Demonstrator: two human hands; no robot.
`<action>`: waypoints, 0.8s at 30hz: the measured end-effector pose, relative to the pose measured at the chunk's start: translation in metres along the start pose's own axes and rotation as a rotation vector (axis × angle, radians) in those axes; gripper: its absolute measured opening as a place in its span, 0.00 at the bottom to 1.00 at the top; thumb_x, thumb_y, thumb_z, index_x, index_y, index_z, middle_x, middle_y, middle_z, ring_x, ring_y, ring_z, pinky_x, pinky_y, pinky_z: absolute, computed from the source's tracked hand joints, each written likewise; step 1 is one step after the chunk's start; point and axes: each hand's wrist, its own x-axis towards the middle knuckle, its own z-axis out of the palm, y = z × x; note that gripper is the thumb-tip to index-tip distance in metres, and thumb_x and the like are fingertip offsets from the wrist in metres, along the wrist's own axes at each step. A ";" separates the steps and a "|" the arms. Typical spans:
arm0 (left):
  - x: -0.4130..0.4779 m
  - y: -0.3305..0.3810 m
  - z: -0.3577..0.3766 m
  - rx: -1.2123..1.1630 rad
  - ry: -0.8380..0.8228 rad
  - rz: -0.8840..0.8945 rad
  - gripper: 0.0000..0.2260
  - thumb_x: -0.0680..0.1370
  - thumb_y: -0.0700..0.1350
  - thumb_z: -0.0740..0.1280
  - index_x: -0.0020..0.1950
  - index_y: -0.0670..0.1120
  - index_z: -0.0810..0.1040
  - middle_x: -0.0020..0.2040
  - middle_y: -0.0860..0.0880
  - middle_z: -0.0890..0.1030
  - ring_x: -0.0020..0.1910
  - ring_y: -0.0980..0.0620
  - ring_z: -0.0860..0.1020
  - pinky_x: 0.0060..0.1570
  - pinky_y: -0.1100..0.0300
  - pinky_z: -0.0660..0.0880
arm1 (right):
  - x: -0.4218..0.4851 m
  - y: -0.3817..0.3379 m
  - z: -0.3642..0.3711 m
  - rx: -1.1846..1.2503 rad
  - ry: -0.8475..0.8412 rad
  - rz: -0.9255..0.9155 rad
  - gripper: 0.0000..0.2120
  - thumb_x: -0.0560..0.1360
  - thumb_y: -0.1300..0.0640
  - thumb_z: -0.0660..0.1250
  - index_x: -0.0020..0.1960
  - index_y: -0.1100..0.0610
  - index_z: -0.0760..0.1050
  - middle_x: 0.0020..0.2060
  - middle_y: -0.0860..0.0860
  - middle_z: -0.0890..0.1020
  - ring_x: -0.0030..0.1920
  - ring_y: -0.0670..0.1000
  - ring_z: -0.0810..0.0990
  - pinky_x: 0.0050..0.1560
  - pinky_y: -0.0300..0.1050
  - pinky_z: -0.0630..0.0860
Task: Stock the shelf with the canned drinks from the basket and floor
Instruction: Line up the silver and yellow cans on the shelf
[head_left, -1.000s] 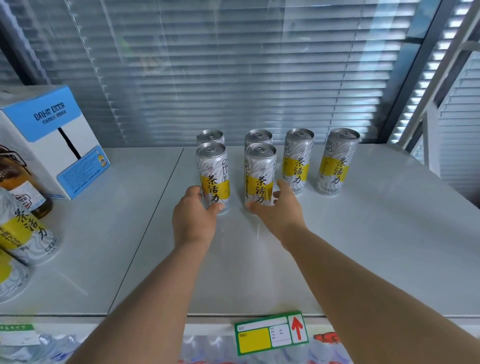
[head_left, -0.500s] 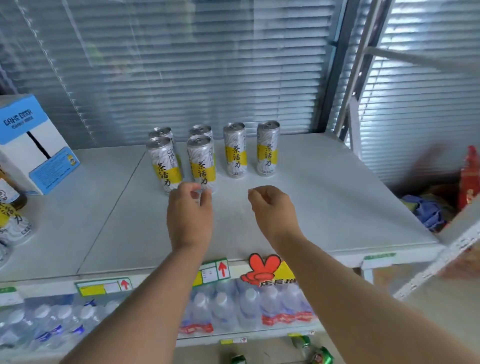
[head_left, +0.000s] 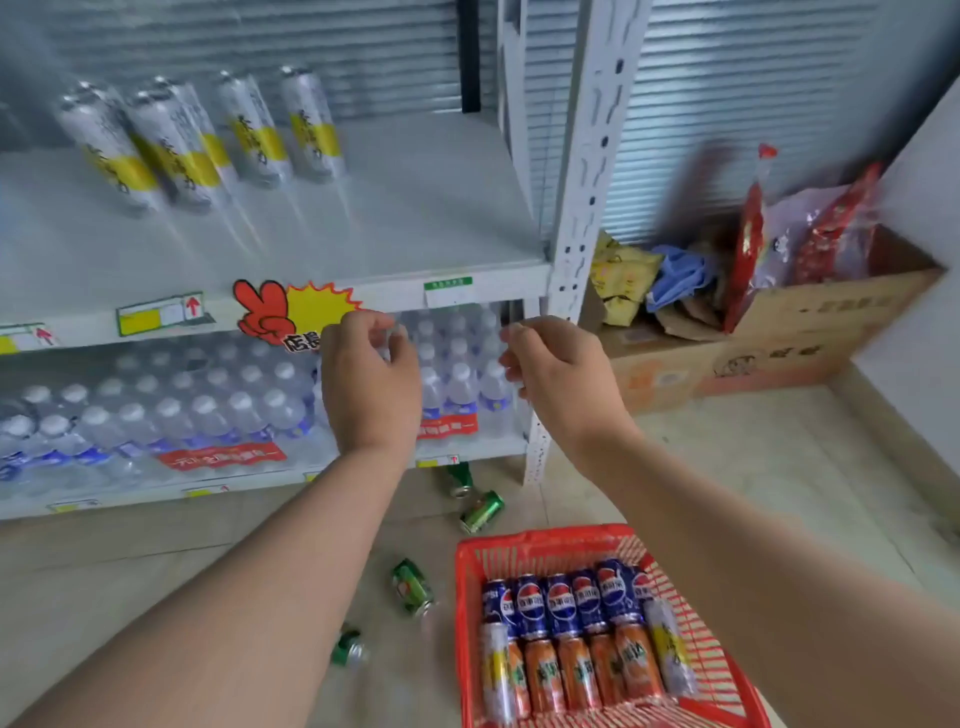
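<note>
Cans (head_left: 571, 644) (blue, orange, silver) in basket (head_left: 545, 535); left hand (head_left: 371, 384), right hand (head_left: 561, 384) loosely curled, empty.

White shelf (head_left: 415, 223): upper board carries tall silver cans (head_left: 176, 150) with yellow band, upright, grouped at rear left, blurred by motion.
Red plastic basket (head_left: 545, 540) on floor (head_left: 156, 571), in front of shelf right end.
Basket far row: blue Pepsi cans (head_left: 561, 603), lying side by side.
Basket near row: orange cans (head_left: 576, 670), lying same way; silver-yellow can (head_left: 493, 670) at left end, another at right end.
Green cans (head_left: 413, 587): four, on floor, lying on side, scattered left of basket and near shelf foot.
</note>
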 end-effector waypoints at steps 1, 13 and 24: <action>-0.021 0.005 0.013 -0.012 -0.031 -0.016 0.07 0.76 0.42 0.65 0.52 0.42 0.78 0.52 0.43 0.78 0.48 0.48 0.76 0.42 0.67 0.62 | -0.009 0.015 -0.018 -0.001 -0.002 0.020 0.18 0.74 0.53 0.58 0.48 0.69 0.73 0.43 0.68 0.77 0.37 0.52 0.70 0.40 0.49 0.69; -0.220 -0.073 0.159 0.052 -0.407 -0.255 0.04 0.77 0.43 0.66 0.50 0.44 0.77 0.48 0.50 0.78 0.45 0.54 0.74 0.39 0.69 0.61 | -0.056 0.240 -0.109 -0.090 0.158 0.396 0.12 0.78 0.55 0.58 0.48 0.61 0.78 0.35 0.54 0.78 0.36 0.53 0.72 0.37 0.49 0.70; -0.335 -0.249 0.228 0.332 -0.534 -0.579 0.18 0.76 0.51 0.67 0.61 0.40 0.75 0.57 0.43 0.79 0.55 0.44 0.77 0.48 0.56 0.71 | -0.090 0.455 -0.110 -0.341 0.138 0.666 0.15 0.78 0.56 0.58 0.33 0.59 0.68 0.27 0.54 0.71 0.31 0.52 0.67 0.33 0.45 0.60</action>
